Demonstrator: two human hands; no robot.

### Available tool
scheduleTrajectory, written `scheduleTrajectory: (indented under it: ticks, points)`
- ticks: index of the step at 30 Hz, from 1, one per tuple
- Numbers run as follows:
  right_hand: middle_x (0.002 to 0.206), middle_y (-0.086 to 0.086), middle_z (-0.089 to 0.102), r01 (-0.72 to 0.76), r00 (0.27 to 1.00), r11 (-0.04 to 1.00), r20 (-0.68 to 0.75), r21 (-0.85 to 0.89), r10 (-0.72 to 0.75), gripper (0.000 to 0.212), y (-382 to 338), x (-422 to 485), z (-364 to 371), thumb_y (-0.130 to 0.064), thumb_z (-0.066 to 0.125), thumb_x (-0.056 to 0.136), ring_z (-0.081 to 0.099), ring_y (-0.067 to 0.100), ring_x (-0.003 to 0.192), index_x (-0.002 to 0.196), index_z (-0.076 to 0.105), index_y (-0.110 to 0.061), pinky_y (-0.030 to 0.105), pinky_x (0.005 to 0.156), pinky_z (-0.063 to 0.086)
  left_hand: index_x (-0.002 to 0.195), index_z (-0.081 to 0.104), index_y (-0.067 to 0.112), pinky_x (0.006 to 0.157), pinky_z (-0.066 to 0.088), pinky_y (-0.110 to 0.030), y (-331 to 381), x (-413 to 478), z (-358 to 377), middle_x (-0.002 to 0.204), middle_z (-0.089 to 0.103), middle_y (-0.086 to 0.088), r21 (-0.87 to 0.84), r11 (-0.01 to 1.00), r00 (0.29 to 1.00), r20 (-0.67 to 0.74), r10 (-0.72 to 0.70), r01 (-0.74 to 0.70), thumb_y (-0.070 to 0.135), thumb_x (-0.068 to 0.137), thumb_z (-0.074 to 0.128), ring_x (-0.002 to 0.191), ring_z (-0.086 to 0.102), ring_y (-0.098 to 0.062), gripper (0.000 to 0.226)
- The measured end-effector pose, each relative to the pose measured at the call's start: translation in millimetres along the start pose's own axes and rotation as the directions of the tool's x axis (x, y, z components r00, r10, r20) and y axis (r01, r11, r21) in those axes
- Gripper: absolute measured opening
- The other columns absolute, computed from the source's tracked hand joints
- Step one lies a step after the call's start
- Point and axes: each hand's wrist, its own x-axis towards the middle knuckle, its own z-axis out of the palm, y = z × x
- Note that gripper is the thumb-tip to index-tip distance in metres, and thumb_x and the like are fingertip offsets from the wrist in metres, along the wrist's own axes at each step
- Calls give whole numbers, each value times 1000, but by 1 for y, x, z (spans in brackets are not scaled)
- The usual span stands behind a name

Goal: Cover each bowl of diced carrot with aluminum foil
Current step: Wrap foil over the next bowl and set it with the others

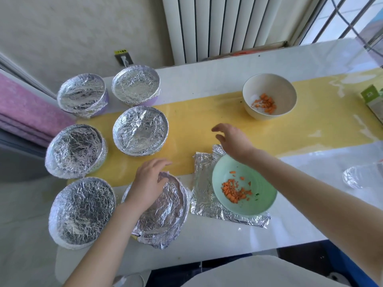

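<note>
Left hand (151, 181) low, fingers bent downward; right hand (234, 141) farther forward, palm down, fingers loosely spread

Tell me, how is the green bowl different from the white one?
The green bowl sits on a foil sheet; the white bowl sits straight on the yellow cloth. The green bowl is nearer, the white bowl farther back. Both are uncovered and hold diced carrot.
</note>
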Motion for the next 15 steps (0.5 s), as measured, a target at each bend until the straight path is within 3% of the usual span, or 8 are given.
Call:
scheduleTrajectory:
  ticks: [4,7,11,15]
  points:
    - [129,7,52,187,981,982,52,32,-188,30,-60,-33,38,-15,42,99,54,23,112,127,51,-12,36,96,45,131,50,14,107,33,-36,-31,-16,-10,133,50,-1,-15,993,988,-103,-115,114,10,91,56,124,43,-19,40]
    - [134,8,46,217,960,976,187,-37,-206,37,-90,-54,70,-21,38,100,47,25,120,135,41,-9,35,98,40,133,48,14,98,40,-34,-52,-29,-16,131,52,-4,-104,963,967,-33,-253,248,16,96,48,118,48,-22,37]
    - [141,13,39,155,942,986,309,-65,-128,44,-99,-65,103,-18,32,102,44,32,124,142,27,-3,39,101,35,135,47,15,73,39,-22,-63,-38,-12,115,62,-6,-158,949,962,59,-266,272,17,100,39,90,55,-16,36]
    - [132,12,51,49,977,997,204,57,-60,37,-95,-68,117,-18,31,102,57,33,107,138,38,-9,42,88,46,131,51,7,83,42,-24,-61,-45,-3,118,61,-9,-244,913,938,-31,-345,327,13,101,33,101,57,-22,35]
